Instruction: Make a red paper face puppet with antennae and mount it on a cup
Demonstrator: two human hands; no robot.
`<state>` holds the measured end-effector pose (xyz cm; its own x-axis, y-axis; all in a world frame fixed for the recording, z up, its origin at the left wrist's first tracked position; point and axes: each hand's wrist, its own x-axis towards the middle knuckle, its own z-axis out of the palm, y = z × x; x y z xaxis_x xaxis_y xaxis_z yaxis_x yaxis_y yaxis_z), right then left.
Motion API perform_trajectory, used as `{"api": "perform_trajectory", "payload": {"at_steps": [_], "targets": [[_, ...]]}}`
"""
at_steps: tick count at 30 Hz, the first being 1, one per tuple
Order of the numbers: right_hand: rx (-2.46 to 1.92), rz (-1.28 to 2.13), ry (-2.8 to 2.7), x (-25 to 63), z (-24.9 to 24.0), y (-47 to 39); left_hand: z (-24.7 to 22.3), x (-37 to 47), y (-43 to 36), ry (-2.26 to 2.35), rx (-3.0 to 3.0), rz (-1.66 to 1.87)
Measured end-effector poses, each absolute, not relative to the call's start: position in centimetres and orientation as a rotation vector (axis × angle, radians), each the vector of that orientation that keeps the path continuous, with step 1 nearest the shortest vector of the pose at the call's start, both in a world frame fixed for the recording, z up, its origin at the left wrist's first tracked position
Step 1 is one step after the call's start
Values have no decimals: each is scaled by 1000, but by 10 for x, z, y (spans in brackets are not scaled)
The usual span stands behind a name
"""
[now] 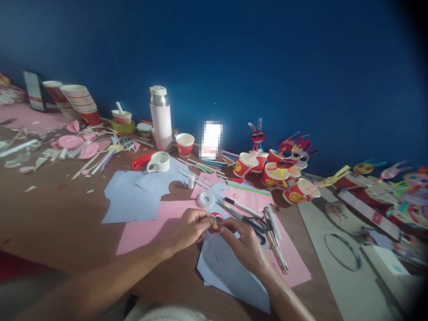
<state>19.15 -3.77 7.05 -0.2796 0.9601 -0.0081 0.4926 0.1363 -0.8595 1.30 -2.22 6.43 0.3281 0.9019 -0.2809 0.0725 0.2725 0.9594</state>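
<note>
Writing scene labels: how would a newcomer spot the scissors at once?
On the brown table, find the person's right hand. Just beyond it lie the scissors, blades pointing toward the white ring. Unlike the straight pens nearby, they have looped black handles.

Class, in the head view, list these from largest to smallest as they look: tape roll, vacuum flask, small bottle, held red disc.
1. Vacuum flask
2. Tape roll and red disc: too alike to rank, the disc partly covered
3. Small bottle
</note>
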Motion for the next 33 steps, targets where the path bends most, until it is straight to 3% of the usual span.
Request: {"api": "perform_trajectory", "payload": {"at_steps": [20, 33], "targets": [[-1653, 1009, -2057, 218, 74, -31, 78, 4, -11, 1142, 1161, 871], [-2044, 493, -2349, 217, 76, -28, 74, 1, -8, 1156, 1204, 928]]}}
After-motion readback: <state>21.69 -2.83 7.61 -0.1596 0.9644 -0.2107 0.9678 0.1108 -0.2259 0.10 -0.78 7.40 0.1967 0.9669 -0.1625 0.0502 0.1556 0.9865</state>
